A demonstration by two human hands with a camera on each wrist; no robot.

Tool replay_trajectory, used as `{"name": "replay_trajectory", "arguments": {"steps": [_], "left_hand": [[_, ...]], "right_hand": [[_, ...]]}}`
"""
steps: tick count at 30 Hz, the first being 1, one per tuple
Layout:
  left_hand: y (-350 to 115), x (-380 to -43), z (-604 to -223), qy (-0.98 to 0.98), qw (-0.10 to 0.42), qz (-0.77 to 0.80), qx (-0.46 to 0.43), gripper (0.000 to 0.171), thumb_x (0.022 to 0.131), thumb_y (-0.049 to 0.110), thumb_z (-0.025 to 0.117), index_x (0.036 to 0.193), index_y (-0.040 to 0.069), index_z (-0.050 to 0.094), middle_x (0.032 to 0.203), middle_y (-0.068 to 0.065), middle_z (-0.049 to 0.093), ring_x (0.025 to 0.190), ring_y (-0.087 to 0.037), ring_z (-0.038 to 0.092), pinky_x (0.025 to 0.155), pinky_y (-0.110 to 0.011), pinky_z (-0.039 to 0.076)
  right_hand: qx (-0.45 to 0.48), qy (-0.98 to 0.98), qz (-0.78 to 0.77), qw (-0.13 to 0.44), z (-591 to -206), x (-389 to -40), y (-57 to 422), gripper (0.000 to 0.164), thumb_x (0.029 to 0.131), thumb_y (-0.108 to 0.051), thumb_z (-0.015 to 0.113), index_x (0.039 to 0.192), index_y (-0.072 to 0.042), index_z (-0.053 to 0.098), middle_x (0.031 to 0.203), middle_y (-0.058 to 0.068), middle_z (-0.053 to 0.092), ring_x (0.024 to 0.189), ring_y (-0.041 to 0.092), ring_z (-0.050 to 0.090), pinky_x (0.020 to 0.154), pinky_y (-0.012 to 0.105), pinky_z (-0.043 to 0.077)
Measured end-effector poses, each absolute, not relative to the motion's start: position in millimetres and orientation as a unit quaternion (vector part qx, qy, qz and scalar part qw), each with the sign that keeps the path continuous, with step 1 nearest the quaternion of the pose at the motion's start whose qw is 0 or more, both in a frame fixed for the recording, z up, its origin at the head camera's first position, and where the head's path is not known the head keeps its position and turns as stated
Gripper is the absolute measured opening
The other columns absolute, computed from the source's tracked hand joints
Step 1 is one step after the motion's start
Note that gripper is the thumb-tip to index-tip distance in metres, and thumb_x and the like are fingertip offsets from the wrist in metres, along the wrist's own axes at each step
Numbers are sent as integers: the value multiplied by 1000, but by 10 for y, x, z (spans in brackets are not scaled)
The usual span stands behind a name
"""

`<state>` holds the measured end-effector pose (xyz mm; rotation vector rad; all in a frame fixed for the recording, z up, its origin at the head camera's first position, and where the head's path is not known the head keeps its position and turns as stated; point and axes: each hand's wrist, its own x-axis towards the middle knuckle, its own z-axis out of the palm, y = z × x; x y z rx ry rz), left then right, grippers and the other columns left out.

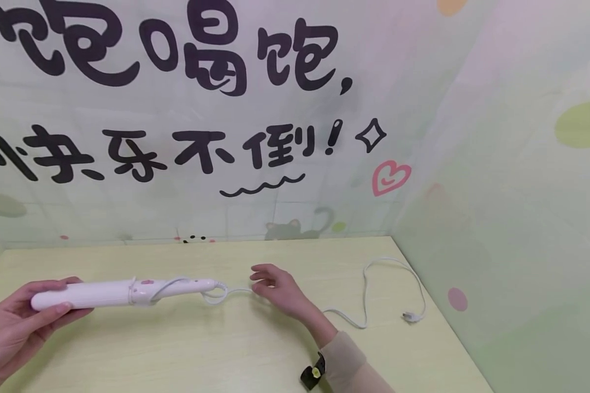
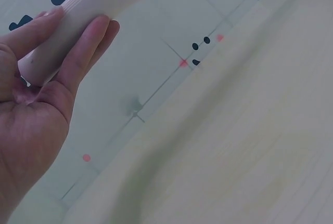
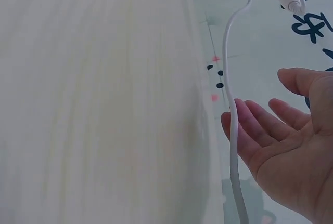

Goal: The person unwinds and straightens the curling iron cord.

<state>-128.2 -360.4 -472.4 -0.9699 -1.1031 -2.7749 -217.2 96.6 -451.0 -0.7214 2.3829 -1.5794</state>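
On the left in the head view, my left hand (image 1: 24,322) grips the rounded end of a pale pink hair straightener (image 1: 93,295), thumb on the near side. The straightener is held level above the table. Its white power cord (image 1: 169,285) crosses over the handle and loops at the right tip. From there the cord runs to my right hand (image 1: 280,292), whose fingers are relaxed and apart. The right wrist view shows the cord (image 3: 232,125) passing by the fingertips (image 3: 225,122), with no grip around it. In the left wrist view, fingers and thumb hold the straightener (image 2: 83,21).
The cord's far part curves across the right side of the pale wooden table (image 1: 187,355), ending in a plug (image 1: 412,316). Behind stands a wall (image 1: 177,213) with black lettering, and another wall (image 1: 511,245) rises along the right edge. A dark wristband (image 1: 313,373) is on my right wrist.
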Motion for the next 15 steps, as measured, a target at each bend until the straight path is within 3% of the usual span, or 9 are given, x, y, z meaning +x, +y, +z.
{"name": "replay_trajectory", "arguments": {"steps": [8,12,15], "left_hand": [[-3552,-1301,-4726,-369,7,-877,-308,53,95,-35,22,137,-18,49,142,-27,56,127,-37,60,100,-57,53],[-3556,-1309,-4738,-376,9,-875,-305,53,95,-35,22,137,-17,50,142,-26,56,127,-36,60,100,-56,53],[-3563,-1318,-4747,-373,9,-876,-306,53,95,-35,22,137,-18,49,142,-26,56,127,-37,60,100,-56,53]], "right_hand": [[-200,808,-536,140,-4559,-2191,804,39,100,-12,67,135,1,60,127,15,67,111,25,67,87,26,64],[-164,786,-573,167,-4550,-2171,744,35,100,-9,66,132,5,61,118,15,69,99,27,70,81,34,68],[-147,779,-581,184,-4558,-2168,724,33,100,-10,66,129,4,63,107,10,71,84,22,68,68,30,66]]}}
